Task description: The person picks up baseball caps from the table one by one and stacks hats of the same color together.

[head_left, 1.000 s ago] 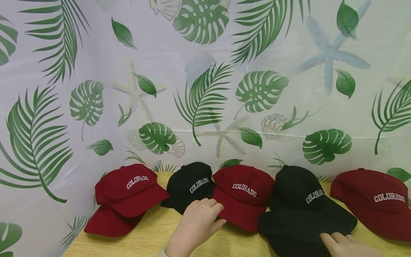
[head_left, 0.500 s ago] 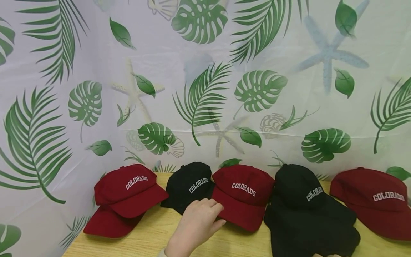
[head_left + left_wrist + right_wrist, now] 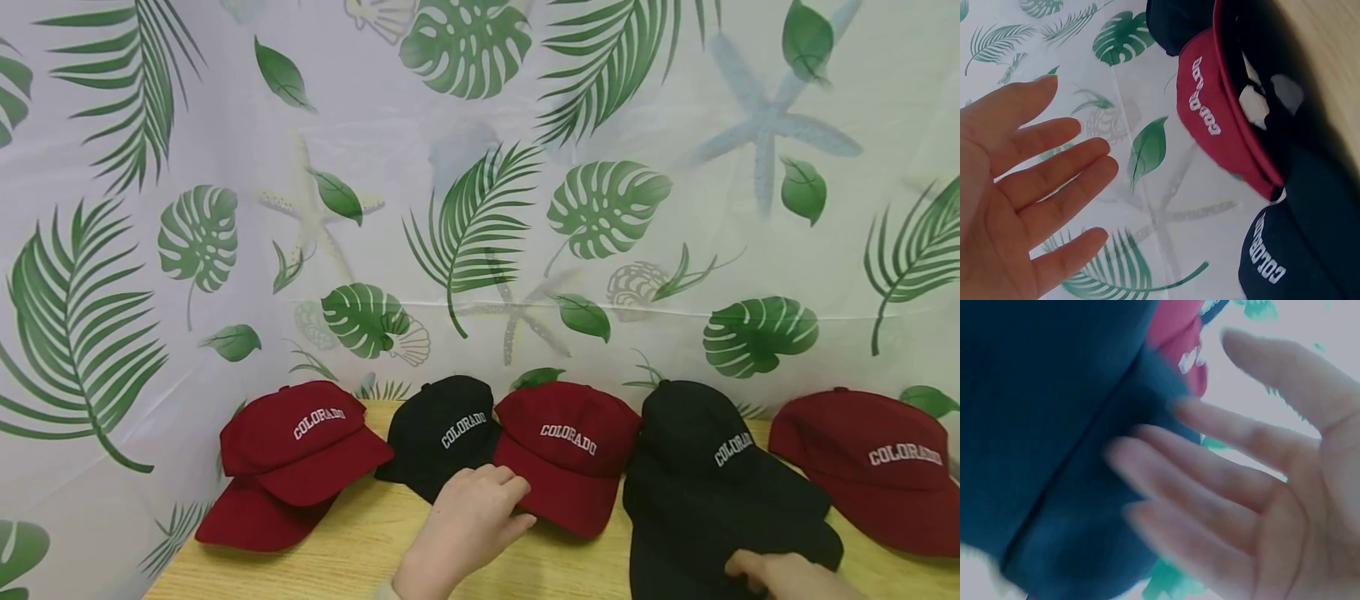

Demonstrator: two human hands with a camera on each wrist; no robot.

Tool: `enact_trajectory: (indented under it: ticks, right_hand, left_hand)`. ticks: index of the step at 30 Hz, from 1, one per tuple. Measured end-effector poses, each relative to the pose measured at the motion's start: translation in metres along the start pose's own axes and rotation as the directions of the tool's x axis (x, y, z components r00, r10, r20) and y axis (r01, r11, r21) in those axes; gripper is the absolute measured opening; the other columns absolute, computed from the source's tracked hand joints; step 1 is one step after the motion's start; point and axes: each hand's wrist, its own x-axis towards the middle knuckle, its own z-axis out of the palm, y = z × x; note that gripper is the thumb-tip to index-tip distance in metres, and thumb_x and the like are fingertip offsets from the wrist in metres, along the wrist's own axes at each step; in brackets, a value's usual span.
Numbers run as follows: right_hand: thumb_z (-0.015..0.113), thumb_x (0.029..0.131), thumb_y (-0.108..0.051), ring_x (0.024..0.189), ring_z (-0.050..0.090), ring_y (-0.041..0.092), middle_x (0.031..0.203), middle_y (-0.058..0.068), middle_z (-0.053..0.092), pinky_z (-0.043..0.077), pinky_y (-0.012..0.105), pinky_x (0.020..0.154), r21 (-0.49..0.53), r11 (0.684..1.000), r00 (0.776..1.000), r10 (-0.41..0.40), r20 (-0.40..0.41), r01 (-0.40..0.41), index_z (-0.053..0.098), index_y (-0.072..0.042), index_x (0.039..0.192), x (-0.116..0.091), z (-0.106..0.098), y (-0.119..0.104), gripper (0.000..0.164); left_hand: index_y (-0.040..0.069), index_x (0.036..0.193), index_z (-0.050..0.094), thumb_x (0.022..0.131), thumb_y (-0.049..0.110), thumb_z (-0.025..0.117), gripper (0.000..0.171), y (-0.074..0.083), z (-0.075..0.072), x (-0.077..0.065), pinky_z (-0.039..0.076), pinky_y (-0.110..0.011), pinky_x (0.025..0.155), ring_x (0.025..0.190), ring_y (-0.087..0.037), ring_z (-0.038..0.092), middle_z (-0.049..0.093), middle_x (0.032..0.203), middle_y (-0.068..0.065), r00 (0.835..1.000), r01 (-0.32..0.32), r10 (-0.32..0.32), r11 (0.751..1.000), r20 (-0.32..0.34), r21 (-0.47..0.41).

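Two black baseball caps lettered COLORADO lie stacked right of centre in the head view, the lower brim jutting toward me. My right hand is over that lower brim. In the right wrist view its fingers are blurred and loosely spread beside the black brim, holding nothing. My left hand hovers in front of a black cap and a red cap, overlapping both in the head view. Relaxed and empty fingers of that hand show in the left wrist view.
Two stacked red caps sit at the left of the wooden table. Another red cap stands at the far right. Behind the row hangs a white leaf-print cloth.
The lower black cap's brim has swung to the right under the upper cap. My right hand dropped toward the frame's bottom edge, then came back up over the brim. My left hand barely shifted.
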Motion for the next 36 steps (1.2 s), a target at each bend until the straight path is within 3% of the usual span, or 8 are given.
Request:
enact_trajectory:
  ticks: [3,6,8,9,16,25,32,36]
  right_hand:
    - [0.060,0.064,-0.035,0.056,0.047,0.013,0.065,-0.001,0.050,0.039,0.031,0.052,0.011,0.999,0.978,0.038,-0.204,-0.037,0.052,-0.008,0.082,-0.003,-0.021,0.010,0.033]
    - [0.055,0.069,-0.039,0.060,0.051,0.019,0.068,0.004,0.054,0.040,0.035,0.054,0.017,0.999,0.906,0.040,-0.421,-0.036,0.054,-0.003,0.081,-0.006,-0.036,0.026,0.038]
    - [0.050,0.072,-0.043,0.066,0.051,0.025,0.074,0.010,0.055,0.038,0.040,0.056,0.043,0.997,0.866,0.079,-0.494,-0.067,0.054,0.000,0.085,-0.006,-0.042,0.038,0.045]
    - [0.047,0.073,-0.044,0.067,0.050,0.027,0.077,0.014,0.054,0.038,0.041,0.056,0.065,0.995,0.859,0.100,-0.502,-0.077,0.052,0.003,0.087,-0.005,-0.044,0.044,0.050]
    - [0.030,0.077,-0.052,0.073,0.047,0.032,0.082,0.020,0.051,0.036,0.042,0.058,0.172,0.969,0.931,0.224,-0.288,-0.179,0.039,0.014,0.099,0.008,-0.044,0.067,0.070]
    - [0.024,0.079,-0.051,0.085,0.040,0.041,0.095,0.030,0.043,0.034,0.044,0.061,0.232,0.957,0.954,0.224,-0.199,-0.176,0.033,0.016,0.105,0.018,-0.041,0.079,0.072]
    - [0.029,0.082,-0.044,0.088,0.040,0.038,0.097,0.028,0.043,0.034,0.042,0.064,0.312,0.941,0.976,0.177,-0.124,-0.130,0.039,0.014,0.103,0.020,-0.041,0.078,0.062]
    - [0.038,0.081,-0.035,0.081,0.047,0.023,0.093,0.019,0.048,0.037,0.034,0.062,0.361,0.932,0.980,0.094,-0.175,-0.025,0.045,0.010,0.100,0.020,-0.038,0.074,0.048]
  left_hand:
    - [0.017,0.076,0.057,0.066,0.032,0.061,0.018,0.003,0.005,0.002,0.032,-0.013,0.049,0.060,-0.003,0.042,0.047,0.067,0.011,1.000,-0.007,0.008,0.998,0.027,-0.054]
    - [0.017,0.079,0.058,0.068,0.032,0.059,0.018,0.006,0.014,0.005,0.035,-0.012,0.051,0.063,0.000,0.043,0.050,0.071,0.011,0.998,-0.010,0.017,0.993,0.064,-0.120]
    - [0.017,0.079,0.058,0.068,0.031,0.059,0.017,0.009,0.020,0.007,0.035,-0.011,0.051,0.064,0.001,0.044,0.051,0.073,0.011,0.995,-0.008,0.023,0.987,0.093,-0.162]
    - [0.018,0.079,0.058,0.069,0.031,0.058,0.017,0.011,0.023,0.008,0.035,-0.011,0.051,0.064,0.002,0.044,0.052,0.074,0.011,0.994,-0.006,0.025,0.984,0.106,-0.178]
    - [0.018,0.079,0.058,0.070,0.030,0.057,0.015,0.022,0.039,0.017,0.034,-0.010,0.053,0.062,0.003,0.044,0.052,0.074,0.012,0.980,0.025,0.030,0.962,0.196,-0.273]
    - [0.018,0.080,0.059,0.071,0.035,0.055,0.019,0.032,0.051,0.027,0.035,-0.009,0.056,0.063,0.005,0.043,0.053,0.073,0.014,0.962,0.078,0.020,0.936,0.273,-0.343]
    - [0.017,0.080,0.059,0.071,0.034,0.056,0.019,0.031,0.064,0.038,0.035,-0.009,0.057,0.062,0.005,0.044,0.052,0.071,0.016,0.951,0.188,-0.048,0.875,0.305,-0.446]
    - [0.015,0.083,0.058,0.073,0.034,0.053,0.022,0.031,0.070,0.051,0.036,-0.010,0.059,0.066,0.005,0.045,0.052,0.075,0.015,0.947,0.232,-0.069,0.823,0.314,-0.519]
